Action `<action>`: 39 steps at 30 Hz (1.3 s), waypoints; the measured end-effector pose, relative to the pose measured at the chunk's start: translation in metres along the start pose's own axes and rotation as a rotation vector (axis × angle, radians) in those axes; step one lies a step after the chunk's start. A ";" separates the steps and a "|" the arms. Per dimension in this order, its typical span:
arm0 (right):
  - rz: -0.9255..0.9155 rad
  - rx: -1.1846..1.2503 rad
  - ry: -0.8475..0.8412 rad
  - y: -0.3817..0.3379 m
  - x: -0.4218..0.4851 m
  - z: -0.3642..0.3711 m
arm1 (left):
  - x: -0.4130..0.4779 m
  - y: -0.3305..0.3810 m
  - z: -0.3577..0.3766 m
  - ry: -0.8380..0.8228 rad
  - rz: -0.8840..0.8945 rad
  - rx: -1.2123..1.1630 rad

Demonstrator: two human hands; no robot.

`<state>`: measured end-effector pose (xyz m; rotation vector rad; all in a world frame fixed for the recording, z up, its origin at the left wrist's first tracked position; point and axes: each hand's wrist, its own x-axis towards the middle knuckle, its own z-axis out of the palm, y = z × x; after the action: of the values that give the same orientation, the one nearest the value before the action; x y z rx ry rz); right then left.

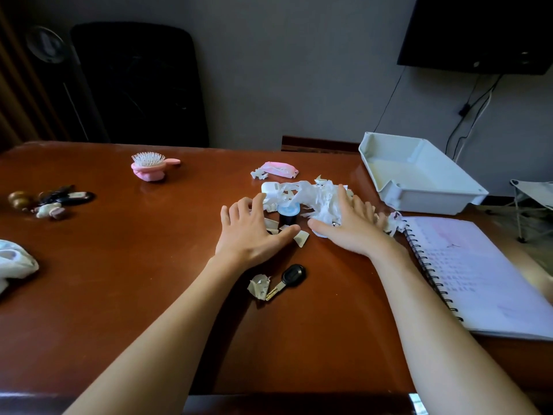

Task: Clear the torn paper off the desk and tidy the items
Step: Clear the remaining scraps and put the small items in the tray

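A: Paper first. How is it going to handle?
B: The torn paper pile point(317, 199) is looking feather-light, soft and floppy, with thin strips tangling together. Nothing fragile. I'm judging it's going to scatter if swept fast, and flat bits are going to cling to the glossy worktop point(149, 265).
A: Where is it sitting?
B: Mostly under and just beyond the right hand point(353, 226), spilling towards the left hand point(251, 232). Loose scraps point(301, 237) are lying between the two thumbs. A crumpled scrap point(258, 286) is sitting nearer the body than the left hand, touching the key point(291, 277).
A: Best hold?
B: I'm guessing a two-handed scoop, bunching from both outer sides into a wad, then pinching flat bits by an edge. Worth watching the small black pot point(288, 212) between the hands and the white case point(270, 188) just past the left fingertips, since strips are lying against both.
A: Hand pose?
B: Right hand is lying palm down on the pile, fingers straight and slightly fanned, pressing, clamped on nothing. Left hand is resting palm down on the worktop, fingers spread and a little arched, thumb reaching towards the pot, gripping nothing. Both forearms are stretching forward.
A: Drop spot?
B: White tray point(419, 175) is standing beyond the right hand, on its outer side. Notebook point(478, 274) is lying just beside the right wrist.
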<state>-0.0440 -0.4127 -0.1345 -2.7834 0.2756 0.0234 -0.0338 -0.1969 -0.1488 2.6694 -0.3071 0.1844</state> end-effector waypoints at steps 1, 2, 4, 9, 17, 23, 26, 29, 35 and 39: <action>0.006 -0.011 0.013 0.000 0.001 0.003 | 0.001 0.001 0.000 -0.006 -0.023 0.004; 0.006 -0.024 0.045 0.000 0.002 0.005 | 0.003 0.003 0.000 -0.011 -0.044 0.012; -0.008 -0.060 0.100 -0.002 0.005 0.007 | 0.004 0.006 0.002 -0.018 -0.065 0.046; -0.083 -0.101 0.238 -0.005 0.011 0.014 | 0.001 0.003 0.003 0.044 -0.031 0.016; -0.188 0.053 0.361 -0.011 0.013 0.016 | -0.002 -0.006 0.003 0.071 -0.024 -0.197; -0.189 0.231 0.426 -0.015 0.014 0.010 | -0.003 -0.012 0.002 0.159 -0.007 -0.358; -0.184 0.293 0.451 -0.016 0.014 0.009 | -0.005 -0.013 0.001 0.202 0.004 -0.436; -0.180 0.360 0.467 -0.018 0.012 0.009 | -0.007 -0.013 -0.001 0.193 0.022 -0.551; -0.196 0.478 0.497 -0.025 0.005 0.007 | -0.009 -0.014 -0.003 0.244 -0.001 -0.582; -0.207 0.532 0.527 -0.030 0.001 0.004 | -0.009 -0.015 -0.006 0.259 -0.015 -0.608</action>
<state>-0.0367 -0.3838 -0.1279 -2.2241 0.0940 -0.7294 -0.0390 -0.1800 -0.1514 2.0199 -0.2154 0.3630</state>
